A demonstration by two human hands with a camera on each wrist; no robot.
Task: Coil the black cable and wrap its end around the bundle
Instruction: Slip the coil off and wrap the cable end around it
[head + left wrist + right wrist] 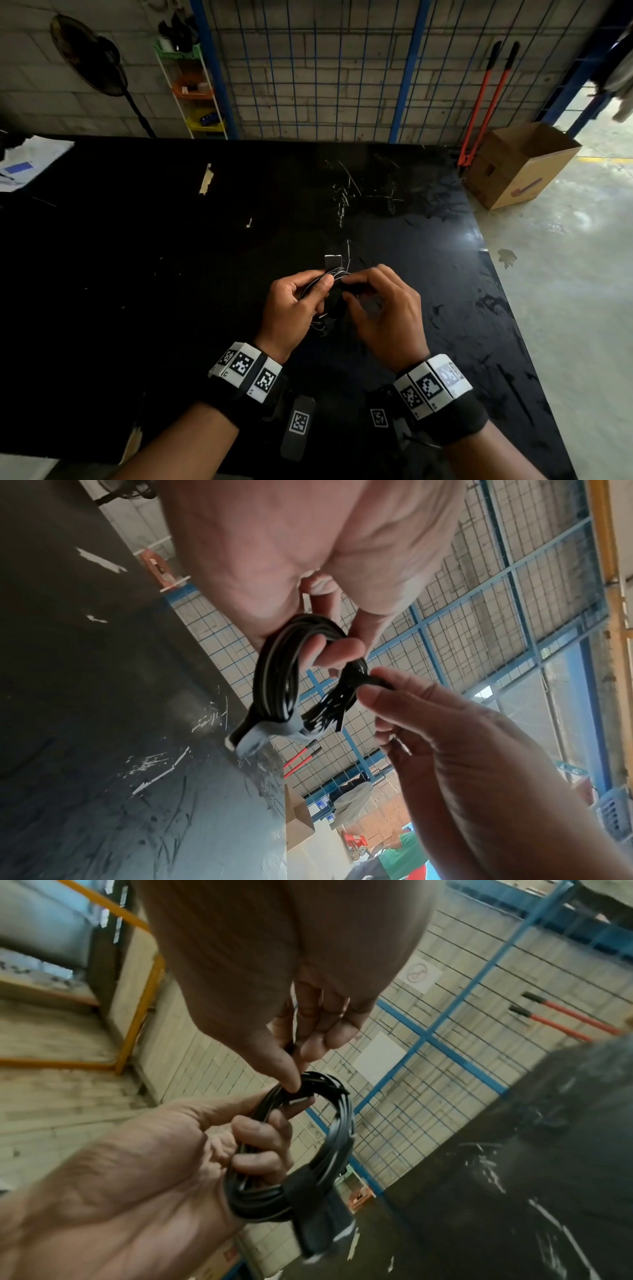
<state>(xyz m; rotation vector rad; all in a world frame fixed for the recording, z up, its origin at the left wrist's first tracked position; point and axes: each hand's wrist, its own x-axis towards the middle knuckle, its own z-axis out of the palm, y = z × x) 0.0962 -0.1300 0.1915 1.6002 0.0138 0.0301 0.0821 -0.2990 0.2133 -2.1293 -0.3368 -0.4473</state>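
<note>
Already the black cable [284,669] sits wound into a small coil, held up off the black table [171,274] at lower centre of the head view, between both hands. Left hand [291,308] has its fingers curled through the loops and grips the bundle, thumb pressed on the top; in the right wrist view those fingers [260,1139] hook inside the ring. Right hand [383,308] pinches a short dark stretch at the top of the coil between thumb and fingertips [377,693], the rest of that hand loosely curled; whether this is the cable's free end I cannot tell. A flat tab with a pale face [253,735] hangs from the coil's far side, toward the table, and looks like a strap. My judgement is that the coiling is done and the wrap is in hand. The risk: stiff loops want to spring open, so if the left hand eases while the right hand pulls the end round, turns could slip off and the bundle splay. Pulling too slack would leave a wrap that unwinds; the short tail could also escape the pinch
</note>
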